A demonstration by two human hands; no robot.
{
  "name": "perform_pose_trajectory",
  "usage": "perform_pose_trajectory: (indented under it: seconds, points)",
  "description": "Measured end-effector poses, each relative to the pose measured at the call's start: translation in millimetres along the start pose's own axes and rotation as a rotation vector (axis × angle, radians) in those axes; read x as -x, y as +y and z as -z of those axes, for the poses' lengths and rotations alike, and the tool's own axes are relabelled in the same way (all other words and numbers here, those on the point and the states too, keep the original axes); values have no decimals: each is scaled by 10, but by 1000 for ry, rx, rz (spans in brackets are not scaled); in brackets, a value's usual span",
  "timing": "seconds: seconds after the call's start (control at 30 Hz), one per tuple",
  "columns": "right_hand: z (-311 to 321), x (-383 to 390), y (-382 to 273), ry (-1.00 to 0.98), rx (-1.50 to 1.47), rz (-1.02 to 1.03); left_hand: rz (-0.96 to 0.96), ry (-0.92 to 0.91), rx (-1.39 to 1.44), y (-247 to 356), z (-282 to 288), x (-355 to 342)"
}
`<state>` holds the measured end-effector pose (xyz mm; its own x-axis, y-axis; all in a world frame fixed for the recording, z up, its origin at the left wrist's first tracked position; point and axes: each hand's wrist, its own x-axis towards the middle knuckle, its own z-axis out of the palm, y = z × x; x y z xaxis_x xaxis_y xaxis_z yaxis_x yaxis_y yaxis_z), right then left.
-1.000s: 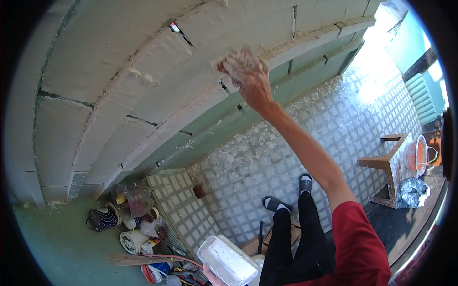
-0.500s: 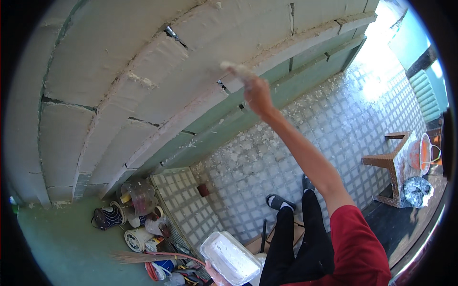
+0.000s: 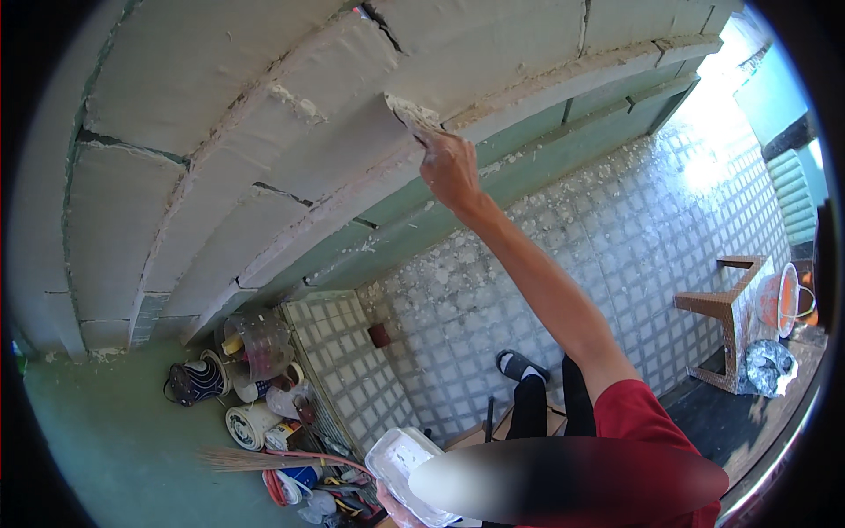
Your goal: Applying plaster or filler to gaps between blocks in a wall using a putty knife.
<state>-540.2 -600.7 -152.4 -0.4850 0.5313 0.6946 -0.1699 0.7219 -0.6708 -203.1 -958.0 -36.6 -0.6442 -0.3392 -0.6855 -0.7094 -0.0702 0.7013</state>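
Observation:
My right hand (image 3: 451, 169) is closed around the handle of a putty knife (image 3: 408, 113). The blade has pale plaster on it and lies against the grey stepped panels (image 3: 339, 145), just above a lower ledge. Rough plaster lines the seams, and dark gaps show between some panels. Low in front of me, my left hand (image 3: 393, 508) grips the side of a clear plastic tub (image 3: 387, 458) with white plaster inside. Only part of that hand shows, and a blurred oval patch covers the tub's right side and my lap.
Buckets (image 3: 249, 427), a straw broom (image 3: 251, 459) and several tools crowd the lower left. A brown stool (image 3: 732, 308) stands at the right, beside an orange-white bucket (image 3: 776, 299) and a crumpled silvery bag (image 3: 771, 368). White specks dot the tiled floor (image 3: 528, 264).
My right hand has moved a little left and down with the putty knife, whose blade now shows plainly against the panel. The view has shifted slightly. My left hand still holds the tub.

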Motion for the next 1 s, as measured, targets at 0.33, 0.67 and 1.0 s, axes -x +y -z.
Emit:
perform_pose_trajectory:
  seconds: [0.33, 0.67, 1.0]
  points:
    - [361, -321, 111, 135, 74, -125, 36, 98, 59, 79, -147, -81]
    - [730, -15, 585, 0, -1033, -719, 211, 8, 302, -87, -101, -173]
    - [520, -45, 322, 375, -1129, -914, 201, -30, 286, 62, -303, 35]
